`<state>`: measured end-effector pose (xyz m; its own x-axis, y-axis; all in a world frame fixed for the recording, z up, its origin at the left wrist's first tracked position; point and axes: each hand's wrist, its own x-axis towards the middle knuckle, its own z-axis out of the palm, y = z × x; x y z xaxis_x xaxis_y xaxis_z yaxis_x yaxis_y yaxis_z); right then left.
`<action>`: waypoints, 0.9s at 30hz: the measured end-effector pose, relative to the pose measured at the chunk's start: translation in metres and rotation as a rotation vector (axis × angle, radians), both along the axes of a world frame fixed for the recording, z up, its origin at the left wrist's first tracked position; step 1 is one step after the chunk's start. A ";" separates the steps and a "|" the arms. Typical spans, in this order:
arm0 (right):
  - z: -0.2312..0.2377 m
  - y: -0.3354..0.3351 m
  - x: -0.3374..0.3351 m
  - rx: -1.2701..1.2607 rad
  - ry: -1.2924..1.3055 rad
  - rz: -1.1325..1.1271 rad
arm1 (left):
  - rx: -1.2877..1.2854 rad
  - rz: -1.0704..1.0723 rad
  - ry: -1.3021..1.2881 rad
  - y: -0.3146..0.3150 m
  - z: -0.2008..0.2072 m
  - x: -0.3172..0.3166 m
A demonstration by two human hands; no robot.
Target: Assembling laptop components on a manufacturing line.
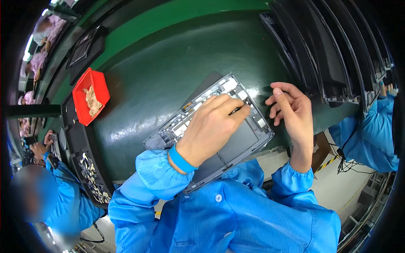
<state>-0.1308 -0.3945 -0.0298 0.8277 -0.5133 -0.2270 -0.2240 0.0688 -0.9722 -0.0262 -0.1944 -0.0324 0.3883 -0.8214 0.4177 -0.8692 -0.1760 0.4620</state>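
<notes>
Thin grey device (pixel 239 143), silvery innards (pixel 230 85) bared! Left hand (pixel 211 124) narrow over it, right hand (pixel 296 110) loosely curled, holds unclear.

device (pixel 241 141) on table (pixel 168 59), bin (pixel 101 83) left, panels (pixel 327 57) right

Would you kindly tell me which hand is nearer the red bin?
Left: the left hand is over the open device, right of the red bin; the right hand is farther right.

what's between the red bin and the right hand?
In the head view, rightward from the red bin: green tabletop, a dark flat shape, the opened device with the left hand over it, then a strip of tabletop before the right hand.
</notes>
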 end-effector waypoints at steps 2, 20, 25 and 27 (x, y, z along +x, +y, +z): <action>-0.008 -0.004 -0.008 0.025 0.005 -0.011 | 0.017 -0.025 -0.023 -0.003 0.001 0.001; -0.019 0.001 -0.014 0.068 -0.067 -0.019 | 0.052 -0.068 -0.061 -0.007 0.007 0.006; -0.018 0.002 -0.009 0.075 -0.034 0.010 | 0.046 -0.045 -0.028 -0.002 0.007 0.006; -0.018 0.002 -0.006 0.070 -0.024 0.015 | 0.055 -0.071 -0.066 -0.002 0.007 0.008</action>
